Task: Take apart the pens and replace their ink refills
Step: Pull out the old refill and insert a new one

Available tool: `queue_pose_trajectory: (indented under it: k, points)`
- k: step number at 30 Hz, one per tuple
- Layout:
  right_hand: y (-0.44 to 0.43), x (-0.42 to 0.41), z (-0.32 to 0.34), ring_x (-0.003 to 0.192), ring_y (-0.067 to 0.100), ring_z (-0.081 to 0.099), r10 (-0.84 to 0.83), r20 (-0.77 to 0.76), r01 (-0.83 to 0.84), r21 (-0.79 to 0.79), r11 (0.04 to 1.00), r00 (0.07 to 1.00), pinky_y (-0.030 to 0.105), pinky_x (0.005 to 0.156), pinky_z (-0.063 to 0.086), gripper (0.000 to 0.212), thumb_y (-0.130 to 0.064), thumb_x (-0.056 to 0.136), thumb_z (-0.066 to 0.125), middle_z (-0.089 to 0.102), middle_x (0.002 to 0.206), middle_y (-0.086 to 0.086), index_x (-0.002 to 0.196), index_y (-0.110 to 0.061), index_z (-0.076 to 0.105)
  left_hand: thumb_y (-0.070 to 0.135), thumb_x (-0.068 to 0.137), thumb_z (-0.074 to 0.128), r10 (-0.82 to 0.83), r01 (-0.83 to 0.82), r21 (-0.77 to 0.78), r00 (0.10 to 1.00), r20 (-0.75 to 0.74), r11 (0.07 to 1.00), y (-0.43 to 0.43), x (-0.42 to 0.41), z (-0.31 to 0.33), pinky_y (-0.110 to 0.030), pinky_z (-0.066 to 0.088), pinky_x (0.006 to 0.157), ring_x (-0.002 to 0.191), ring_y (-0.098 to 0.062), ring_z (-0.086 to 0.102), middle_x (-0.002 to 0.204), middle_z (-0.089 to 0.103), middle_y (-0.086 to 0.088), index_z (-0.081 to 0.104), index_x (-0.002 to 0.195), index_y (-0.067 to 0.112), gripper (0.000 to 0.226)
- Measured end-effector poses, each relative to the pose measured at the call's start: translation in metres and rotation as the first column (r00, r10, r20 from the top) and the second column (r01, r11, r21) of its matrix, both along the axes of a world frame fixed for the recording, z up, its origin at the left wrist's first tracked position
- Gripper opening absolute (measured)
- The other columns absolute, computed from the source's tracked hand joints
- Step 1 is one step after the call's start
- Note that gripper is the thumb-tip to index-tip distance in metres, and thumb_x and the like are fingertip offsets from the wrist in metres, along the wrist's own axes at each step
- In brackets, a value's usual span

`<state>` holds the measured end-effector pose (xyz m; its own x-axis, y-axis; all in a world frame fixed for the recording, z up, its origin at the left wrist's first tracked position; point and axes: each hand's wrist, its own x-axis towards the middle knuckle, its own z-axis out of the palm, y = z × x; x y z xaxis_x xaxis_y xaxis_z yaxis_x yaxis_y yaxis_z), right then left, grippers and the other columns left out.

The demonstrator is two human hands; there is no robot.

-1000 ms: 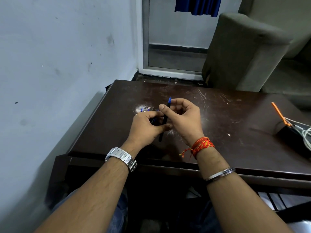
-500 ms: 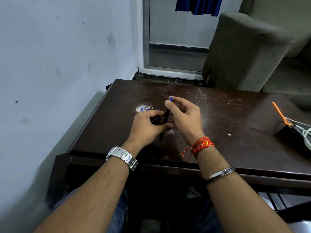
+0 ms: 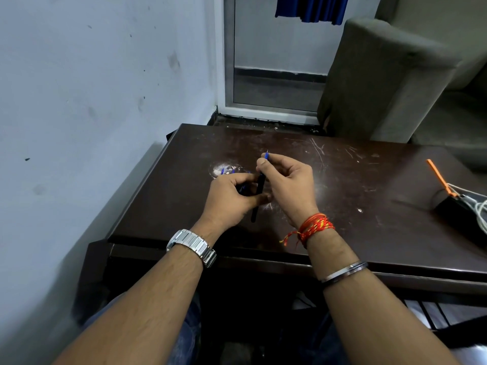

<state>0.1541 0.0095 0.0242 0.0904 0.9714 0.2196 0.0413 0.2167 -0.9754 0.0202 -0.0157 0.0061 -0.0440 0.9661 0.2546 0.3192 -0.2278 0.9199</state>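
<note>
Above the table (image 3: 369, 206), left hand (image 3: 232, 198) is clamping the black pen barrel (image 3: 257, 201) while right hand (image 3: 290, 183) is pinching the blue refill (image 3: 266, 155) at its top; risk: a skewed pull bending the thin refill.

Both forearms extended forward, converging at centre. Left hand (image 3: 232, 198) curled palm-inward, fingers closed, thumb pressed toward right hand. Right hand (image 3: 290, 188) raised slightly higher, thumb and index fingertips (image 3: 262, 162) pinched together, remaining fingers loosely curled. Hands touching at thumbs.
</note>
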Motion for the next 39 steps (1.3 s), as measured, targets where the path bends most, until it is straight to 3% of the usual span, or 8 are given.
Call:
queue_pose_trajectory:
  k: [4, 9, 15, 17, 20, 28, 32, 39]
  points:
    - [-0.0002, 0.0016, -0.0002, 0.071, 0.005, 0.068, -0.051, 0.031, 0.051, 0.017, 0.999, 0.998, 0.024, 0.067, 0.058, 0.023, -0.031, 0.072, 0.088, 0.073, 0.075, -0.003, 0.088, -0.022, 0.074, 0.027, 0.065, 0.093, 0.000, 0.000, -0.012, 1.000, -0.010, 1.000, 0.0002, -0.0003, -0.0004, -0.022, 0.058, 0.075, 0.080, -0.006, 0.072, 0.081, 0.077, 0.007, 0.080, 0.096, 0.022, 0.034]
    - [0.0000, -0.0008, 0.0007, 0.070, 0.009, 0.065, -0.015, 0.031, 0.016, -0.008, 1.000, 0.999, 0.042, 0.071, 0.057, 0.008, -0.032, 0.089, 0.072, 0.073, 0.074, -0.004, 0.088, -0.025, 0.077, 0.024, 0.063, 0.094, 0.000, 0.000, -0.007, 1.000, 0.008, 1.000, 0.0011, 0.0000, -0.0010, -0.018, 0.057, 0.075, 0.077, -0.003, 0.071, 0.079, 0.077, 0.011, 0.079, 0.094, 0.028, 0.034]
    - [-0.0006, 0.0020, 0.0012, 0.071, 0.009, 0.070, -0.045, 0.052, 0.044, 0.014, 0.999, 0.998, 0.028, 0.069, 0.059, 0.021, -0.029, 0.074, 0.087, 0.073, 0.073, -0.004, 0.088, -0.019, 0.075, 0.027, 0.063, 0.095, 0.000, 0.000, -0.017, 1.000, -0.005, 1.000, 0.0016, -0.0007, -0.0026, -0.016, 0.056, 0.070, 0.075, -0.001, 0.071, 0.078, 0.077, 0.011, 0.080, 0.091, 0.027, 0.032]
    - [-0.0013, -0.0010, 0.0013, 0.068, 0.002, 0.065, -0.005, 0.036, 0.005, 0.008, 1.000, 0.999, 0.023, 0.066, 0.056, 0.007, -0.029, 0.082, 0.081, 0.071, 0.070, -0.008, 0.082, -0.024, 0.075, 0.027, 0.063, 0.095, 0.002, -0.002, -0.020, 1.000, -0.003, 1.000, 0.0020, -0.0012, -0.0029, -0.016, 0.055, 0.069, 0.071, -0.002, 0.069, 0.074, 0.075, 0.009, 0.079, 0.089, 0.027, 0.030]
    - [-0.0002, -0.0033, 0.0016, 0.065, 0.002, 0.062, -0.006, 0.041, 0.006, 0.001, 1.000, 0.999, 0.027, 0.068, 0.053, 0.025, -0.024, 0.092, 0.068, 0.072, 0.068, -0.008, 0.069, -0.031, 0.075, 0.027, 0.063, 0.095, -0.003, 0.003, -0.005, 1.000, 0.007, 1.000, 0.0012, -0.0014, -0.0023, -0.016, 0.055, 0.071, 0.073, 0.002, 0.069, 0.077, 0.076, 0.017, 0.078, 0.091, 0.033, 0.033]
    - [0.0029, 0.0020, -0.0008, 0.068, 0.008, 0.069, -0.096, 0.055, 0.096, -0.002, 0.995, 0.994, 0.034, 0.069, 0.059, 0.012, -0.034, 0.079, 0.081, 0.076, 0.071, -0.003, 0.081, -0.021, 0.079, 0.027, 0.064, 0.094, -0.038, 0.038, -0.014, 0.999, 0.004, 0.999, 0.0017, 0.0003, -0.0025, -0.021, 0.058, 0.077, 0.082, -0.004, 0.073, 0.084, 0.078, 0.014, 0.080, 0.095, 0.029, 0.034]
    - [0.0024, 0.0038, -0.0012, 0.064, 0.008, 0.066, -0.071, 0.027, 0.071, -0.019, 0.997, 0.997, 0.032, 0.064, 0.054, 0.017, -0.033, 0.082, 0.079, 0.076, 0.073, -0.001, 0.089, -0.017, 0.079, 0.029, 0.070, 0.090, -0.057, 0.057, -0.002, 0.998, -0.003, 0.998, 0.0028, -0.0007, -0.0039, -0.017, 0.056, 0.077, 0.083, -0.001, 0.073, 0.085, 0.078, 0.017, 0.078, 0.095, 0.036, 0.029]
    - [-0.0003, 0.0028, 0.0014, 0.057, 0.000, 0.061, -0.034, 0.006, 0.034, -0.028, 0.999, 0.999, 0.022, 0.054, 0.050, 0.010, -0.031, 0.087, 0.075, 0.073, 0.072, -0.006, 0.088, -0.021, 0.077, 0.021, 0.084, 0.080, -0.048, 0.048, -0.046, 0.999, -0.001, 0.998, 0.0072, -0.0002, -0.0077, -0.020, 0.054, 0.073, 0.075, 0.005, 0.070, 0.079, 0.076, 0.017, 0.079, 0.102, 0.019, 0.018]
